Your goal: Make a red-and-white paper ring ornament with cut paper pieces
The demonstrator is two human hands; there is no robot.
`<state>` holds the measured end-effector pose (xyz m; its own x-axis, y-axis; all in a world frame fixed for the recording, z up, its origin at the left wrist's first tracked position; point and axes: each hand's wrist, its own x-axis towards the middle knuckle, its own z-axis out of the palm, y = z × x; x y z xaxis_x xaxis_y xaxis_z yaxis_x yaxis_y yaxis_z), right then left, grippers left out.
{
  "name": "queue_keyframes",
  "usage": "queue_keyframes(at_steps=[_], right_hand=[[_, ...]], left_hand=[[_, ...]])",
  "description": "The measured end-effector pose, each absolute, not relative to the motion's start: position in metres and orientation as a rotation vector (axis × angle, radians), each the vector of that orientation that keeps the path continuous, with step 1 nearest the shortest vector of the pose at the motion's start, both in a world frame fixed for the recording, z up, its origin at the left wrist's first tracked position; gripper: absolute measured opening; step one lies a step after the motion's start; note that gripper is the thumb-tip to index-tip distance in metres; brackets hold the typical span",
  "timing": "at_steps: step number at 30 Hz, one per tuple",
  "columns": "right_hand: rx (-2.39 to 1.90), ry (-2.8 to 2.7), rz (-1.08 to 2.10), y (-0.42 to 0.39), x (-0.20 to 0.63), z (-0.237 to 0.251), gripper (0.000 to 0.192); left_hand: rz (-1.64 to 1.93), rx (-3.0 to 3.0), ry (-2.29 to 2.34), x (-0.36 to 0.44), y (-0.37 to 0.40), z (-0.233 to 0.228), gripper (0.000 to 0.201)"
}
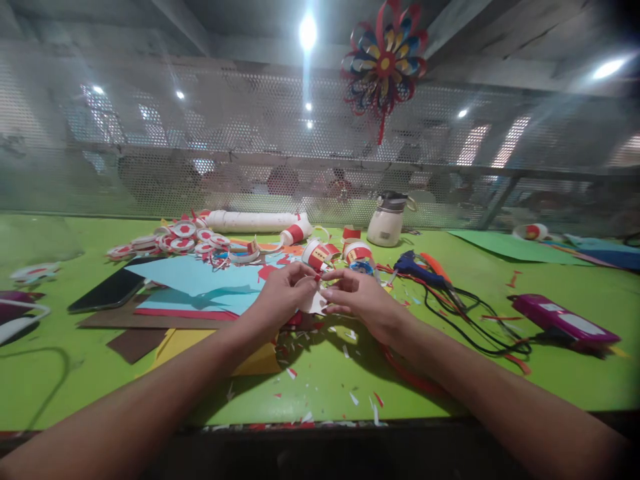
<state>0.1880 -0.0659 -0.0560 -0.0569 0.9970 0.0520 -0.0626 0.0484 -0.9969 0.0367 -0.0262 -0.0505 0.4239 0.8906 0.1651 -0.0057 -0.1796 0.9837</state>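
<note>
At frame centre, the left hand and right hand are both pinching 1 small white paper piece above the green table. Light-blue paper sheets are lying to the left; a blue glue gun is resting to the right, a pink case further right.

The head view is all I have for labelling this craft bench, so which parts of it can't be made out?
- White paper piece: mostly covered by the left hand and right hand; its shape is unclear.
- Sheets under the blue paper: overlapped, only their edges show.
- Behind the mesh screen: blurred.
- Purple object: cut off by the left edge.
</note>
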Motion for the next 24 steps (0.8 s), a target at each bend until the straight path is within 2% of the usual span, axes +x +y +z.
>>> queue_keyframes(at_steps=[6, 13, 19, 24], right_hand=[[-1.252, -1.555, 0.718, -0.0638, 0.1892, -0.0572, 0.018], [-1.229, -1.637, 0.578, -0.066, 0.1893, -0.058, 0.015], [-1.209, -1.529, 0.748, -0.0668, 0.19, -0.0539, 0.017], [-1.067, -1.253, 1.204, -0.065, 0.1942, -0.0537, 0.018]], left_hand=[[0.936, 1.577, 0.787, 0.0386, -0.0269, -0.0522, 0.015], [0.898, 1.683, 0.797, 0.0382, -0.0231, -0.0591, 0.014], [0.898, 1.7, 0.744, 0.0362, -0.0244, -0.0563, 0.011], [0.923, 1.799, 0.695, 0.035, -0.023, -0.0571, 0.009]])
